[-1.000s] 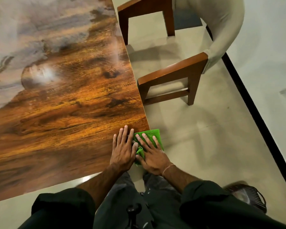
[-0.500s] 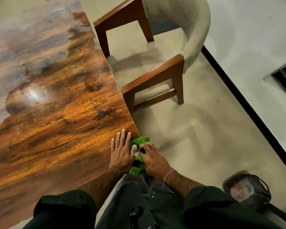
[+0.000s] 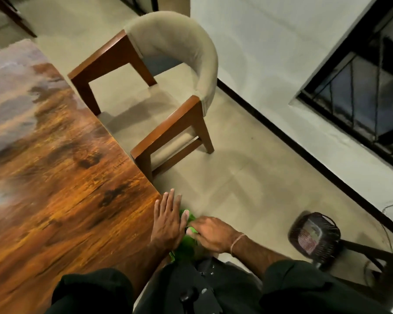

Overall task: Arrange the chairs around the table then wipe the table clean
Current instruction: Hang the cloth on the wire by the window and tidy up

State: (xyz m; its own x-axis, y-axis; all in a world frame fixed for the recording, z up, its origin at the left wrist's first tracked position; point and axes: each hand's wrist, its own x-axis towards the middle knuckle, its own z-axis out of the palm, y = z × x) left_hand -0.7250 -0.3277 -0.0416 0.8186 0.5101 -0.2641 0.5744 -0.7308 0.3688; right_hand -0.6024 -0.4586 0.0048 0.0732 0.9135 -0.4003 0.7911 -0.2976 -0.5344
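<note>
At the near corner of the wooden table [image 3: 66,177], the left hand [image 3: 168,220] lies flat with straight fingers against the green cloth [image 3: 184,248]. The right hand [image 3: 210,234] curls round the cloth, bunching it just off the table's edge. The chair [image 3: 175,55] stands beside the table, and the markings on a floor fan [image 3: 313,236] are too blurred to read.

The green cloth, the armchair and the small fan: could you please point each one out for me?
green cloth [image 3: 183,250]: head view, its bunched lower part.
armchair [image 3: 205,71]: head view, the right side of its beige backrest.
small fan [image 3: 313,237]: head view, its front grille.
</note>
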